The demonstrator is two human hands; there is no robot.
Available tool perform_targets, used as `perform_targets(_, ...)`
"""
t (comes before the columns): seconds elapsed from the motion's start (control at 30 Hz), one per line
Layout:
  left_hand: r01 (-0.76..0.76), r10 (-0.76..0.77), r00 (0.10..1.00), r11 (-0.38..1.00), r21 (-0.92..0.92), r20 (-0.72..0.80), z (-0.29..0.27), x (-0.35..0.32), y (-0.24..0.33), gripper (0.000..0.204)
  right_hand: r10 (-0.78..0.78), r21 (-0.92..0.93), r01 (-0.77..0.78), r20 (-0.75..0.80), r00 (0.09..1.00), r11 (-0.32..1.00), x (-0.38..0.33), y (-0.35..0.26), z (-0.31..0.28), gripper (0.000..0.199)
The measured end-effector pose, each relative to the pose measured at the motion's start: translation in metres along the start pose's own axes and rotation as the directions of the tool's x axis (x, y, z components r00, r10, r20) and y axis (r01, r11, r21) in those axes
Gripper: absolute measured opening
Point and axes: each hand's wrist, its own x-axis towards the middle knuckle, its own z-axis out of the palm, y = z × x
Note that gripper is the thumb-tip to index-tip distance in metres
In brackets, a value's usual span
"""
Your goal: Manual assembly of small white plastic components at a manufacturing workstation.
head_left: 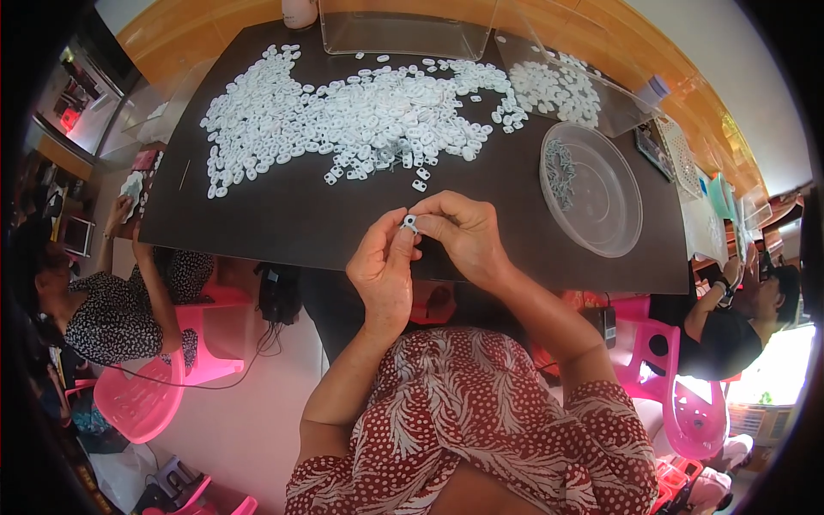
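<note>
Pinching a small white plastic piece (410,223) between them, the left hand (384,270) and the right hand (459,232) meet just above the near edge of the dark counter (283,215). The left grip is narrow, thumb and forefinger closed on the piece; the right grip closes on it from the other side, fingers curled over it. Beyond the hands, a broad heap of white pieces (360,116) spreads across the far half of the counter (a few strays lie loose near its near edge). To the right stands a round clear bowl (601,219) with a small cluster of grey parts (560,172) against its left wall. A clear rectangular tray (403,34) sits at the far edge. A seated person (112,309) in a dotted top is at the left, by pink chairs.
</note>
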Motion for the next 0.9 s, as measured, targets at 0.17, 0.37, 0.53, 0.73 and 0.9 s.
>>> perform_targets(0.17, 0.039, -0.039, 0.999, 0.996, -0.080, 0.002, 0.002, -0.001, 0.001, 0.023, -0.083, -0.117, 0.082, -0.001, 0.997, 0.990, -0.003, 0.001, 0.000, 0.010)
perform_targets(0.37, 0.097, -0.095, 0.995, 0.979, -0.180, 0.018, 0.000, 0.001, 0.001, 0.022, -0.074, -0.094, 0.077, 0.031, 0.997, 0.993, -0.010, -0.002, 0.000, 0.019)
perform_targets(0.53, 0.107, -0.116, 0.992, 0.984, -0.144, -0.055, 0.006, 0.003, 0.003, 0.017, -0.230, -0.272, 0.220, -0.005, 0.973, 0.937, -0.012, -0.003, 0.001, 0.025)
perform_targets(0.73, 0.137, -0.142, 0.990, 0.976, -0.171, -0.017, 0.006, 0.000, 0.007, 0.015, -0.435, -0.361, 0.390, -0.049, 0.899, 0.847, -0.015, 0.006, 0.000, 0.025)
perform_targets(0.9, 0.153, -0.159, 0.987, 0.975, -0.163, -0.021, 0.006, 0.001, 0.009, 0.016, -0.500, -0.419, 0.445, -0.024, 0.866, 0.791, -0.015, 0.004, 0.000, 0.027)
